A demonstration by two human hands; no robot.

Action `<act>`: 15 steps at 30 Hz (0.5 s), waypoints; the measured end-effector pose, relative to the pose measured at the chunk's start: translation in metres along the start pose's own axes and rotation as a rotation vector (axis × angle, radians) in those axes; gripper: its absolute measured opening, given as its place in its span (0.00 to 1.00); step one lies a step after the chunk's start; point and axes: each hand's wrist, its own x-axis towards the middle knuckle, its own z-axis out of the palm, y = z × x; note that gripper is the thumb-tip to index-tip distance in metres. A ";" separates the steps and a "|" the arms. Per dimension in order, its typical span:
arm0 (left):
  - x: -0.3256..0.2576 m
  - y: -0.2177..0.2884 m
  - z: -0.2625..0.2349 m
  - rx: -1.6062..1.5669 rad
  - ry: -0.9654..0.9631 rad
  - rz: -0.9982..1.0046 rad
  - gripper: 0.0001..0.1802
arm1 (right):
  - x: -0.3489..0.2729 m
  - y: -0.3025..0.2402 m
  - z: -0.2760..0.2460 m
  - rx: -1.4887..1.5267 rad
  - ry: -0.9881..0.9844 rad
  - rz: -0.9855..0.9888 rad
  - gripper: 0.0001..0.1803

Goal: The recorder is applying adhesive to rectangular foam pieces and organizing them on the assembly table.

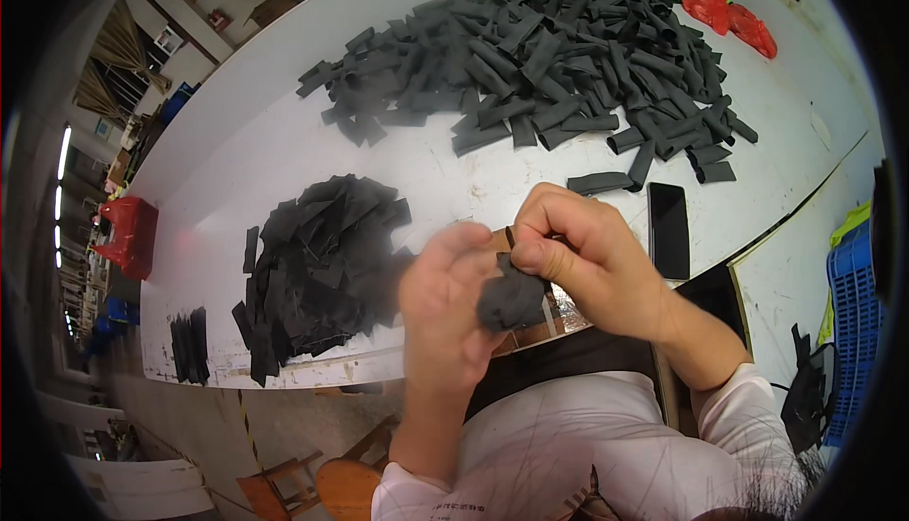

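Note:
A crumpled dark grey fabric piece (512, 300) hangs in front of me, just over the table's near edge. My right hand (592, 261) pinches its upper end between thumb and bent fingers. Beside it, my left hand (445, 289) is slightly blurred, palm toward the fabric, with its fingers stretched up and apart. The lower bunch of the fabric lies against or very near the left palm; I cannot tell if they touch. Left of my left hand lies a heap of flat black fabric pieces (327, 265). Farther off spreads a large pile of dark grey fabric tubes (540, 57).
A black phone (668, 230) lies on the white table (237, 157), right of my right hand. Red plastic bags (729, 21) sit at the far right, and a red bag (130, 237) hangs at the left edge. A blue crate (852, 317) stands right; wooden stools (284, 485) stand below left.

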 end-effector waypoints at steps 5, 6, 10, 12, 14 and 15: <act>0.018 0.012 0.005 -0.656 -0.190 -0.256 0.23 | 0.024 0.015 -0.005 0.283 -0.208 0.266 0.09; 0.022 0.005 -0.007 -0.619 -0.105 -0.284 0.22 | 0.025 0.020 -0.009 0.288 -0.215 0.438 0.11; 0.027 -0.036 -0.064 -0.602 0.147 -0.382 0.17 | 0.009 0.083 -0.007 0.513 -0.247 0.656 0.12; 0.023 -0.038 -0.060 -0.527 0.202 -0.368 0.15 | 0.003 0.091 0.000 0.781 -0.186 0.695 0.14; 0.019 -0.034 -0.041 -0.366 0.247 -0.308 0.17 | 0.005 0.094 0.000 0.754 -0.207 0.688 0.13; 0.019 -0.032 -0.029 -0.209 0.289 -0.239 0.18 | 0.008 0.096 -0.003 0.723 -0.234 0.682 0.13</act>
